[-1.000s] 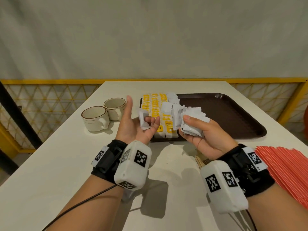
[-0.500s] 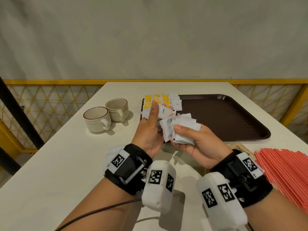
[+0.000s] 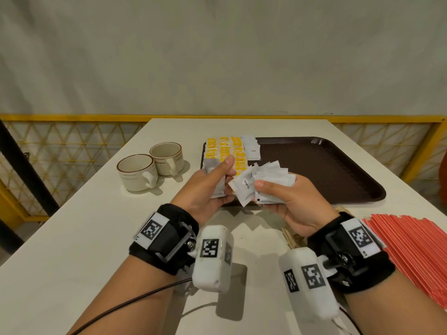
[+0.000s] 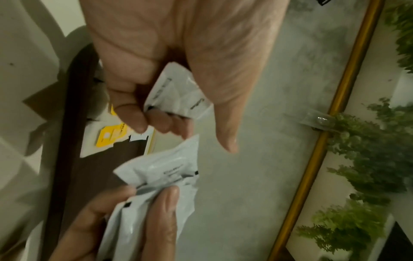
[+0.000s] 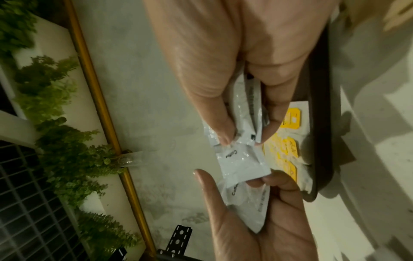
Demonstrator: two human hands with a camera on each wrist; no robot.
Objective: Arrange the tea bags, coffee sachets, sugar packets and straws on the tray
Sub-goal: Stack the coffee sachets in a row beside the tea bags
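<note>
Both hands hover over the near left corner of the brown tray (image 3: 326, 170). My right hand (image 3: 278, 189) grips a fanned bunch of white coffee sachets (image 3: 271, 180), thumb on top; the same bunch shows in the wrist views (image 5: 243, 159) (image 4: 161, 173). My left hand (image 3: 217, 180) curls its fingers round one or two white sachets (image 3: 214, 187) (image 4: 176, 91), thumb raised. On the tray's left end lie rows of yellow tea bags (image 3: 225, 147) and a short column of white sachets (image 3: 251, 148). Red straws (image 3: 416, 247) lie in a pile at the right.
Two cream cups (image 3: 150, 165) stand on the white table (image 3: 84, 226) left of the tray. A brown paper item (image 3: 294, 238) lies under my right wrist. A yellow railing (image 3: 72, 117) runs behind the table. Most of the tray's brown floor is bare.
My left hand turned from palm-up to thumb-up and closed in on the right hand's bunch. Both hands drew slightly nearer to me, and the left now holds sachets in its curled fingers.
</note>
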